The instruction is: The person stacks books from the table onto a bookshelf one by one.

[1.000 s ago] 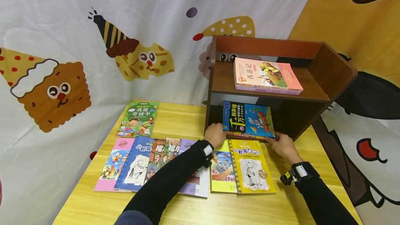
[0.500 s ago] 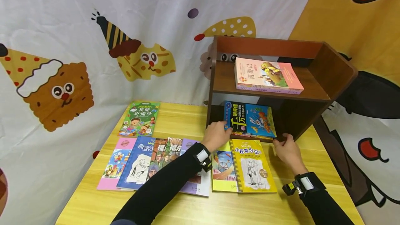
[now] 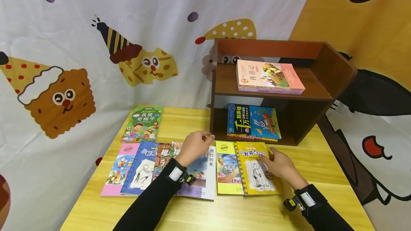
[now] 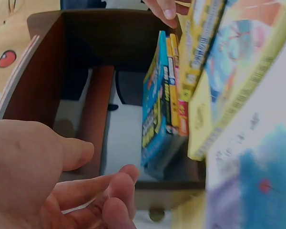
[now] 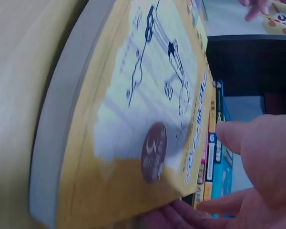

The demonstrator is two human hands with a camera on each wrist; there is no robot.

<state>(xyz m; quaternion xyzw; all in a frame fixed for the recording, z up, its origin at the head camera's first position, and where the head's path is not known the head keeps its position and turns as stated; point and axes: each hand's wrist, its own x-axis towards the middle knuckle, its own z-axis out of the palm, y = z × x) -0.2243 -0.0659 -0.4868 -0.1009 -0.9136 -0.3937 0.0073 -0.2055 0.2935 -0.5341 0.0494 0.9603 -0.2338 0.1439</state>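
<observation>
In the head view my left hand (image 3: 194,148) hovers over a purple and white book (image 3: 202,174), its fingers loosely bent and holding nothing. My right hand (image 3: 280,165) is at the right edge of a yellow comic-diary book (image 3: 257,174). In the right wrist view its fingers (image 5: 181,213) reach the edge of that book, while the thumb stands apart from the cover. On the lower shelf of the dark brown bookshelf (image 3: 221,117) lies a small stack topped by a blue book (image 3: 253,121), untouched by either hand.
A pink book (image 3: 269,76) tops a stack on the upper shelf. Left of my left hand lie a blue book (image 3: 139,170), a pink book (image 3: 117,170) and a green book (image 3: 142,124). A yellow-bordered book (image 3: 228,168) lies beside the yellow one. A printed curtain (image 3: 179,92) hangs behind.
Both hands have left the stack on the lower shelf. My left hand has drawn back to the left over the purple book; my right hand has come down to the yellow book.
</observation>
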